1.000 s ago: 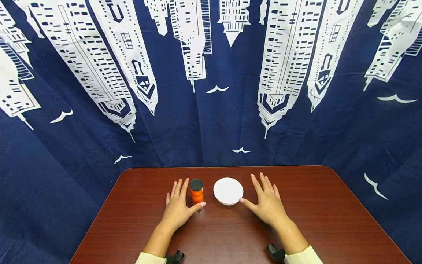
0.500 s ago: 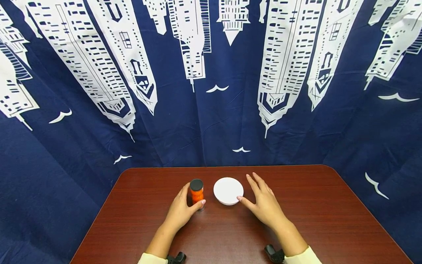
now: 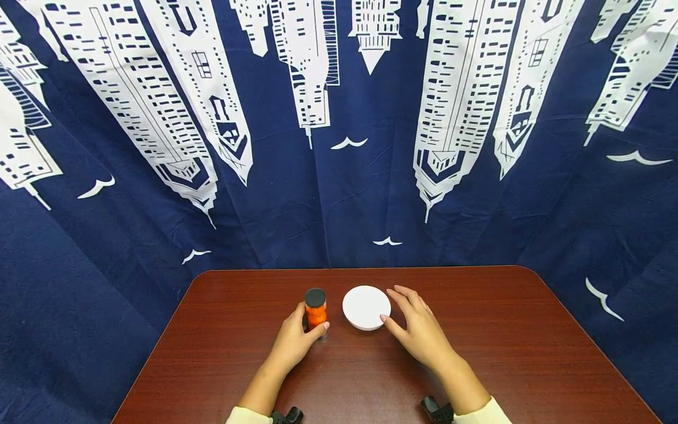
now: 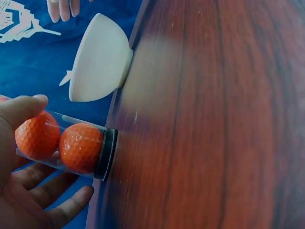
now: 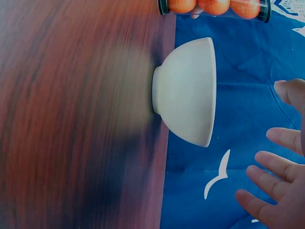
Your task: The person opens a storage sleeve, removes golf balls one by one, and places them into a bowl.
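Observation:
A clear tube of orange golf balls (image 3: pixel 316 312) stands upright on the table, its dark caps seen in the wrist views. My left hand (image 3: pixel 292 340) grips it from the left, thumb across the near side and fingers round the back, partly hidden in the head view. In the left wrist view the lower golf balls (image 4: pixel 81 148) show below the thumb (image 4: pixel 33 106). To the tube's right stands a white bowl (image 3: pixel 366 308), upright on its foot. My right hand (image 3: pixel 424 337) hovers at the bowl's right side with fingers apart, thumb tip at the rim in the head view.
The brown wooden table (image 3: pixel 508 330) has rounded far corners. Behind it hangs a dark blue cloth (image 3: pixel 275 224) printed with white buildings and birds. Black wrist cameras (image 3: pixel 437 408) sit at both wrists, beside pale sleeves (image 3: pixel 483 412).
My left fingers have closed in round the tube from a spread pose. My right hand has shifted left toward the bowl, its fingers bending a little. Tube and bowl stay in place.

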`<act>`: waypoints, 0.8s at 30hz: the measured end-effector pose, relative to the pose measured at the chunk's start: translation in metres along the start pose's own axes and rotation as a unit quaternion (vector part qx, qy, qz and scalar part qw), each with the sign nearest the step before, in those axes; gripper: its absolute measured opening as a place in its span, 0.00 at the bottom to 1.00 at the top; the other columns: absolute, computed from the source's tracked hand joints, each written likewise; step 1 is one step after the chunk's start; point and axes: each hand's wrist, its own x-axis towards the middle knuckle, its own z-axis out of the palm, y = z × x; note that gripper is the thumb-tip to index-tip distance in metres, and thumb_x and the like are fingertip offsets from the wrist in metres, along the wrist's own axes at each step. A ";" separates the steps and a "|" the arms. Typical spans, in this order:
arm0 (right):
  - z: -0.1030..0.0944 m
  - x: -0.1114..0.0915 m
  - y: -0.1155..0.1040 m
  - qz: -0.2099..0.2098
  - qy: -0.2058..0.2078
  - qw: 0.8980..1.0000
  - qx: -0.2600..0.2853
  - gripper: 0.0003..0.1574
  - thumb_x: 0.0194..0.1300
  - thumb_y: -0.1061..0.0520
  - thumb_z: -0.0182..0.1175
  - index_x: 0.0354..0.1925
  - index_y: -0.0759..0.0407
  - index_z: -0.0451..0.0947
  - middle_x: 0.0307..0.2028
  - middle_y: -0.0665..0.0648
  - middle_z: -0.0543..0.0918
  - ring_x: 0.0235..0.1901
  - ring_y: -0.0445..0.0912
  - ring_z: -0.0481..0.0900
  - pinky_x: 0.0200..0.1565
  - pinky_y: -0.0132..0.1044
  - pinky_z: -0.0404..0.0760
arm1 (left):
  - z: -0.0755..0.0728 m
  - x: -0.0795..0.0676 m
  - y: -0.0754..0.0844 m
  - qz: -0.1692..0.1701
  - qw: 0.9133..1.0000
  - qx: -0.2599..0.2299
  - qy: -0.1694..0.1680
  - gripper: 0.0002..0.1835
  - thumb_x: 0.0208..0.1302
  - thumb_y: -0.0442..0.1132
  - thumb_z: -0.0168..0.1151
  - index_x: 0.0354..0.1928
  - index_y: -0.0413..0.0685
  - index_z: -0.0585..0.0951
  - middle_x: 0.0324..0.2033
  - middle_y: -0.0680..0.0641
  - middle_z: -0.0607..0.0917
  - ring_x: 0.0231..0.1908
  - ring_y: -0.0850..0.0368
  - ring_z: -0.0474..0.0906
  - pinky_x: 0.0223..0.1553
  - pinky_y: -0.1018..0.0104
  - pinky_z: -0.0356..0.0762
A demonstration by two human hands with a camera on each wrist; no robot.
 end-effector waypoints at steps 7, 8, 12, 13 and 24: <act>0.000 0.000 -0.005 -0.005 -0.006 1.000 0.008 0.35 0.63 0.47 0.70 0.64 0.57 0.75 0.62 0.61 0.76 0.61 0.59 0.77 0.59 0.62 0.76 | 0.003 0.001 0.000 -0.014 1.000 -0.012 0.013 0.27 0.61 0.46 0.73 0.59 0.48 0.75 0.50 0.41 0.86 0.50 0.48 0.84 0.50 0.52 0.85; -0.001 0.000 -0.006 -0.003 -0.009 1.000 0.011 0.35 0.63 0.47 0.70 0.64 0.57 0.75 0.62 0.60 0.76 0.61 0.58 0.77 0.59 0.61 0.76 | 0.003 0.001 0.000 -0.015 1.000 -0.015 0.014 0.27 0.61 0.46 0.73 0.59 0.48 0.75 0.50 0.41 0.86 0.50 0.48 0.84 0.50 0.52 0.85; -0.003 0.000 -0.010 0.000 -0.017 1.000 0.023 0.34 0.64 0.46 0.69 0.65 0.56 0.75 0.63 0.58 0.76 0.62 0.57 0.76 0.60 0.59 0.77 | 0.003 0.001 0.002 -0.018 0.999 -0.030 0.015 0.26 0.61 0.45 0.73 0.59 0.49 0.76 0.51 0.41 0.86 0.51 0.47 0.84 0.50 0.54 0.85; -0.003 0.000 -0.011 -0.002 -0.018 1.000 0.025 0.35 0.64 0.46 0.69 0.65 0.56 0.75 0.63 0.58 0.76 0.62 0.57 0.76 0.60 0.59 0.77 | 0.004 0.001 0.002 -0.017 0.999 -0.032 0.016 0.26 0.61 0.45 0.73 0.58 0.49 0.76 0.50 0.41 0.86 0.51 0.48 0.84 0.49 0.55 0.85; -0.004 0.004 -0.024 -0.026 -0.015 0.999 0.039 0.33 0.63 0.48 0.70 0.64 0.56 0.76 0.61 0.54 0.77 0.60 0.53 0.78 0.59 0.56 0.78 | 0.003 -0.001 0.012 -0.014 0.998 -0.051 0.033 0.25 0.58 0.44 0.76 0.56 0.51 0.79 0.48 0.44 0.86 0.46 0.51 0.86 0.46 0.59 0.85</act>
